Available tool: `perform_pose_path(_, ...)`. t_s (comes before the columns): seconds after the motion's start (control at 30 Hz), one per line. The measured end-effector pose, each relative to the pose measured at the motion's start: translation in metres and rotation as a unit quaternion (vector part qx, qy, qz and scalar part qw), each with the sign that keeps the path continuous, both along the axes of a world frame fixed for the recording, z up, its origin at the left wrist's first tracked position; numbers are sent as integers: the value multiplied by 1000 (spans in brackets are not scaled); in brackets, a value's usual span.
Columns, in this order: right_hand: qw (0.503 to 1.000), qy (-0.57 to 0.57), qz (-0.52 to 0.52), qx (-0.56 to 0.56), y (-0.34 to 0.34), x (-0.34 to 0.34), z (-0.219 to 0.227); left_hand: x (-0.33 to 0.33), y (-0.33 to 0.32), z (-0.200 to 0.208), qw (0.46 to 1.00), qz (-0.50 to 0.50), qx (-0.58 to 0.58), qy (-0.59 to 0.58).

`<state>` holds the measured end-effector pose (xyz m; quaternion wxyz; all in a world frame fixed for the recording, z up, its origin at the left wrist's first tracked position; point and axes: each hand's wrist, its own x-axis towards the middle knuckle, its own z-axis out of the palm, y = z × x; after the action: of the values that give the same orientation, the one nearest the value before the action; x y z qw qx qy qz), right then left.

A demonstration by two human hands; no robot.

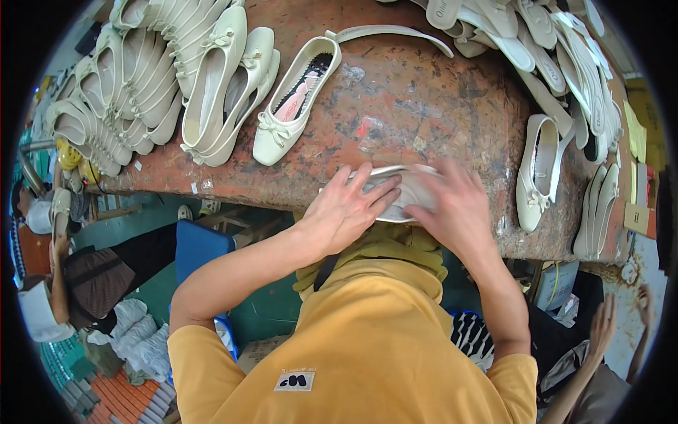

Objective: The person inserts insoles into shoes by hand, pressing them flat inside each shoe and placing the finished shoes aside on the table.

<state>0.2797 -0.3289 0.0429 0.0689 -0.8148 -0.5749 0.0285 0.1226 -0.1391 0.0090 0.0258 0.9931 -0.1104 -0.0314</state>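
Observation:
At the table's front edge, a cream shoe (402,185) lies between my hands, its inside facing up and much of it covered. My left hand (347,205) is closed on its left part, fingers bent over the rim. My right hand (458,205) is at the shoe's right part, its fingers smeared by motion, so their grip is unclear. Beyond my left hand stands a cream flat with a bow (277,145), a dark and pink lining showing inside. A long, thin cream insole (395,30) touches its heel and curves away to the right.
Rows of cream shoes (145,78) crowd the worn red table (424,106) at left. Loose insoles (558,56) are piled at far right, above a bow-trimmed flat (534,177). Small cartons (639,219) sit at the right edge. Other people are at both sides.

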Motion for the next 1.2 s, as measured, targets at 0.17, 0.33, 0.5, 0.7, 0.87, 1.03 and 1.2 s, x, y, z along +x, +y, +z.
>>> perform_pose_path(0.17, 868, 355, -251, 241, -39, -39, -33, 4, -2, -1, 1000, 5, 7, 3)
perform_pose_path(0.33, 983, 49, -136, 113, 13, -61, -32, 1, 28, 11, 965, -10, -261, 12)
perform_pose_path(0.5, 991, 118, -30, 56, -18, -25, -16, -9, 23, 26, 985, -87, -128, 76)
perform_pose_path(0.7, 978, 180, -47, 99, -56, 27, -57, 67, -27, 8, 974, -175, 34, 138)
perform_pose_path(0.87, 961, 231, -75, 134, -56, 32, -71, 36, 5, 4, 977, -200, -59, 47)
perform_pose_path(1.03, 962, 219, -37, 160, -57, 39, -77, 70, -25, 19, 969, -210, 16, 128)
perform_pose_path(1.2, 956, 246, -15, 158, -59, 40, -61, 6, 28, 38, 972, 40, -228, 50)
